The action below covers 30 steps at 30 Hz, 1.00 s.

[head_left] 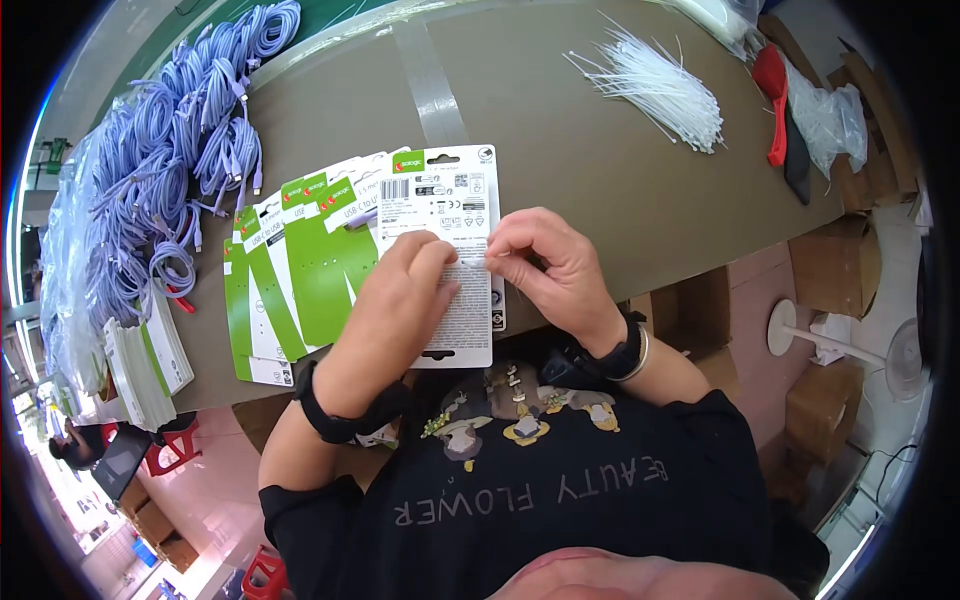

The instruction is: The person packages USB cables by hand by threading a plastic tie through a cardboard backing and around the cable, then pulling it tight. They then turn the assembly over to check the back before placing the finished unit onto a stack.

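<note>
A white-and-green printed card [470, 312] is at the near edge of the tabletop [540, 110], overlapping the fan of similar cards [310, 265] to its left. The left hand [405, 285] lies over its left side, fingers half-curled and thumb apart — whether they grip anything, I cannot tell — while the right hand [545, 265] has thumb and forefinger pinched together at its right edge, anything between them too small to make out. Lilac cables [150, 160] are heaped at far left, white cable ties [665, 95] at upper right.
</note>
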Each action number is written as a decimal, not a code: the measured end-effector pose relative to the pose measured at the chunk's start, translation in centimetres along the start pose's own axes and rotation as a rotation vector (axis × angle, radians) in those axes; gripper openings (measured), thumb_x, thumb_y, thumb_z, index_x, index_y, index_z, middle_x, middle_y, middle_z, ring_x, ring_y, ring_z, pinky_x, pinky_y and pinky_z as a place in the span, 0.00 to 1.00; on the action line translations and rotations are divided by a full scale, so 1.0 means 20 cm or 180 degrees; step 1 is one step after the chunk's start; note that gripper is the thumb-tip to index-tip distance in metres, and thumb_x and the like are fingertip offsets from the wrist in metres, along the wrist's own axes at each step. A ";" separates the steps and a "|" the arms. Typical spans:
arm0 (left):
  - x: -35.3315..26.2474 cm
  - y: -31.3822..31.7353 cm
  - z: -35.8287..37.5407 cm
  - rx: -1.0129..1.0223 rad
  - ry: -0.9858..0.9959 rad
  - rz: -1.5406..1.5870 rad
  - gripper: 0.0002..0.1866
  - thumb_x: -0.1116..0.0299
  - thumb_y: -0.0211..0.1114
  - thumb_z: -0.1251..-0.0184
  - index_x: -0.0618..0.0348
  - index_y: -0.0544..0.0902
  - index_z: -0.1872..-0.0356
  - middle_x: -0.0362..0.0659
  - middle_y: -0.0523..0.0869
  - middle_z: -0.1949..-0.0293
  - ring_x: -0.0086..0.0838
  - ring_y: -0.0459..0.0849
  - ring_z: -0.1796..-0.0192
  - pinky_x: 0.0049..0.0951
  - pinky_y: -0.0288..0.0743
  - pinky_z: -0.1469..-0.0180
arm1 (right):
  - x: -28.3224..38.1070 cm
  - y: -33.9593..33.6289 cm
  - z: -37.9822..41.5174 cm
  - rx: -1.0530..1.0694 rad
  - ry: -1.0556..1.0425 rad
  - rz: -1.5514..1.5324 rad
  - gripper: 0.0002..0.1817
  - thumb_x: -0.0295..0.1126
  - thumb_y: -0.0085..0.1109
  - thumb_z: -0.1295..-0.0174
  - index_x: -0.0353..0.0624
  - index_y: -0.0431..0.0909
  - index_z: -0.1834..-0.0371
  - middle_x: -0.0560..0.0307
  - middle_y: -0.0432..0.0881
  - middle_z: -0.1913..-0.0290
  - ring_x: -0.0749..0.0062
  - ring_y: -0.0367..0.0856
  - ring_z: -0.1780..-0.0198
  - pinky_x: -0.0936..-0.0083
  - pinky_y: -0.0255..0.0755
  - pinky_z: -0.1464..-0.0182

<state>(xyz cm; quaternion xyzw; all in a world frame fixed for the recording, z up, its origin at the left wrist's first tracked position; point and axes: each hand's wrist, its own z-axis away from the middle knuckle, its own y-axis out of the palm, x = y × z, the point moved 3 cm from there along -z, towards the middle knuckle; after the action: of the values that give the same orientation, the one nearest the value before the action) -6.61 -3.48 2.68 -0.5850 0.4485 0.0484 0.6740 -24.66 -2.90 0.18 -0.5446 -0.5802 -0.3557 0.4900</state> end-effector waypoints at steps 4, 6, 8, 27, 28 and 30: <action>-0.06 0.07 0.04 -0.0266 0.0543 -0.1138 0.21 0.78 0.61 0.43 0.64 0.76 0.46 0.47 0.75 0.57 0.36 0.77 0.58 0.31 0.74 0.63 | -0.02 0.02 0.01 -0.0150 0.0459 -0.0069 0.03 0.20 0.62 0.38 0.36 0.79 0.62 0.62 0.80 0.65 0.84 0.77 0.64 0.85 0.73 0.60; -0.09 0.10 0.06 -0.0263 0.0610 -0.1799 0.25 0.76 0.60 0.44 0.65 0.76 0.41 0.46 0.74 0.56 0.34 0.75 0.58 0.30 0.72 0.66 | -0.01 0.02 0.01 -0.0127 0.0455 -0.0199 0.04 0.20 0.62 0.38 0.35 0.79 0.62 0.61 0.81 0.65 0.84 0.77 0.62 0.85 0.73 0.58; -0.12 0.13 0.06 -0.0199 0.0555 -0.2029 0.24 0.74 0.60 0.43 0.66 0.76 0.42 0.46 0.74 0.55 0.33 0.74 0.59 0.30 0.72 0.67 | -0.01 0.02 0.01 -0.0104 0.0457 -0.0250 0.04 0.21 0.62 0.37 0.35 0.78 0.61 0.61 0.82 0.65 0.84 0.78 0.62 0.86 0.73 0.57; 0.10 0.07 0.11 -0.0841 -0.0678 0.2102 0.25 0.82 0.56 0.34 0.67 0.68 0.36 0.44 0.78 0.59 0.27 0.82 0.63 0.27 0.78 0.58 | 0.09 -0.02 0.03 0.0547 0.1278 0.0804 0.23 0.22 0.62 0.39 0.35 0.70 0.40 0.61 0.80 0.63 0.86 0.76 0.66 0.85 0.73 0.66; 0.11 0.07 0.12 -0.1084 -0.0704 0.2450 0.22 0.80 0.55 0.32 0.67 0.68 0.37 0.43 0.78 0.59 0.24 0.81 0.63 0.25 0.77 0.59 | 0.11 0.01 0.02 0.0540 0.1252 0.0810 0.23 0.22 0.62 0.39 0.35 0.70 0.40 0.61 0.80 0.63 0.86 0.76 0.66 0.85 0.73 0.66; 0.14 0.03 0.15 -0.1357 -0.0695 0.2769 0.20 0.77 0.54 0.29 0.67 0.69 0.38 0.41 0.78 0.59 0.21 0.79 0.64 0.23 0.76 0.60 | 0.18 0.05 -0.02 0.0121 0.0671 0.0463 0.24 0.20 0.63 0.42 0.36 0.72 0.41 0.60 0.80 0.64 0.82 0.77 0.67 0.83 0.73 0.66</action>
<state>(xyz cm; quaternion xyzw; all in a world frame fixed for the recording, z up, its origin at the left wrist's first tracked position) -3.65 -2.12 0.16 -0.4599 0.5580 0.4769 0.4997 -23.35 -2.18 3.63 -0.5355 -0.4912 -0.3635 0.5829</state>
